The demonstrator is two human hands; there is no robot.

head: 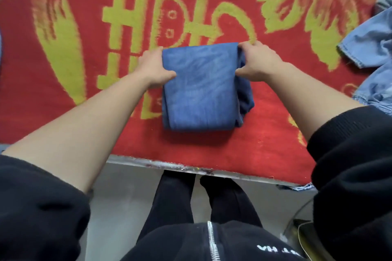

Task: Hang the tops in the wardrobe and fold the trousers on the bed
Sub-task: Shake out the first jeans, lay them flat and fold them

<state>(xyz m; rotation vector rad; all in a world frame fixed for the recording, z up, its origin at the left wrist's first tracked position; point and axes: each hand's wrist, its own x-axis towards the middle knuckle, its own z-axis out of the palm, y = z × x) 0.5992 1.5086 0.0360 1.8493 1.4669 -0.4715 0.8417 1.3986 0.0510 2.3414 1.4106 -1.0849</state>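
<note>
Diffuse indoor light, moderately bright and even, without glare. A soft shadow lies on the red blanket [254,144] along the near side of the folded trousers [199,91]. The whole frame is slightly soft, with motion blur. Wide-angle distortion bows the bed edge [148,163] and enlarges the black sleeves [350,176] at the lower corners.

The bed [161,164], spread with a red blanket [254,140] bearing yellow-green motifs. Folded dark-blue trousers [199,87] lie near its front edge; a crumpled light-blue denim garment [371,48] lies at the right.
</note>
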